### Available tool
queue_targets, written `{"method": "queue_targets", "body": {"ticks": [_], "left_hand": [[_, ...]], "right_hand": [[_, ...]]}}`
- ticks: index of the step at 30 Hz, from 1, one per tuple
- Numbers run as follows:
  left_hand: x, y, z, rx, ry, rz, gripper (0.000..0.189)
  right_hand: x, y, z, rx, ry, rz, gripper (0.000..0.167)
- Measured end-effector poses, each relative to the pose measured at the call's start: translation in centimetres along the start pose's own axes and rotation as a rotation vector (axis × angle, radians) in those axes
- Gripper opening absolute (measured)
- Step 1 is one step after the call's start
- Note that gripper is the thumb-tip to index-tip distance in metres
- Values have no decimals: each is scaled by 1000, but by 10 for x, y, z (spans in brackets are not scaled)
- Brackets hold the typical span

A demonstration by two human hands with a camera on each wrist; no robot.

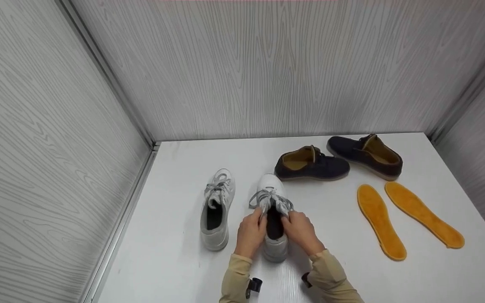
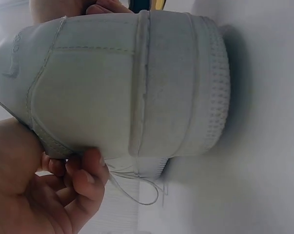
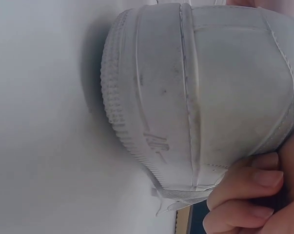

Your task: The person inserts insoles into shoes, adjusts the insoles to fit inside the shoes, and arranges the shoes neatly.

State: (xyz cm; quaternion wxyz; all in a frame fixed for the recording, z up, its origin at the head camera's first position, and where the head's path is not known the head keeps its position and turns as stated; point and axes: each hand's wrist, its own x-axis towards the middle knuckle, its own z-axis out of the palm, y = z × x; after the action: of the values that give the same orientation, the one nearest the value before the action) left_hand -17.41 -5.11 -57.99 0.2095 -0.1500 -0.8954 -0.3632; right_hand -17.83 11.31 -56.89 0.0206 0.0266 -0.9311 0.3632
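A white sneaker (image 1: 275, 251) with grey laces (image 1: 266, 195) stands between both hands, toe pointing away and heel towards the person. My left hand (image 1: 251, 232) grips the left side of its opening, fingers curled at the collar. On the opposite side, my right hand (image 1: 302, 230) holds the collar the same way. Both wrist views show the sneaker's heel from close by, with curled fingers (image 2: 90, 178) along its upper edge. Its dark inside (image 1: 274, 225) shows between the hands. To the left stands the other white sneaker (image 1: 215, 239), also toe away.
Two dark shoes with tan linings, a nearer one (image 1: 331, 167) and a farther one (image 1: 387, 168), stand at the back right. Two orange insoles, one (image 1: 380, 222) left of the other (image 1: 423, 213), lie on the white table (image 1: 162, 202). Wood-grain panels (image 1: 242, 71) enclose the back and sides.
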Motion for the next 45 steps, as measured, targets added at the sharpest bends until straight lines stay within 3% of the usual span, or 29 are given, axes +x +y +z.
{"method": "queue_targets", "body": {"ticks": [8,11,17,30,39,45], "left_hand": [[12,-10,-25,236,27,-1,16],[18,-14,-30,280,22,0,16],[27,-18,-34,304,-13,-56,14],[32,-31,-35,312,-45,-81,14],[32,-24,-39,260,-100,-171,9],[34,-22,-39,263,-140,-225,17]], "right_hand": [[15,-23,15,-2,2,-21,28],[23,-30,20,-16,7,-27,28],[35,-38,25,-13,1,-32,28],[43,-42,38,-10,-20,11,27],[39,-45,42,-56,-34,27,26],[37,-43,45,-57,-30,37,26]]}}
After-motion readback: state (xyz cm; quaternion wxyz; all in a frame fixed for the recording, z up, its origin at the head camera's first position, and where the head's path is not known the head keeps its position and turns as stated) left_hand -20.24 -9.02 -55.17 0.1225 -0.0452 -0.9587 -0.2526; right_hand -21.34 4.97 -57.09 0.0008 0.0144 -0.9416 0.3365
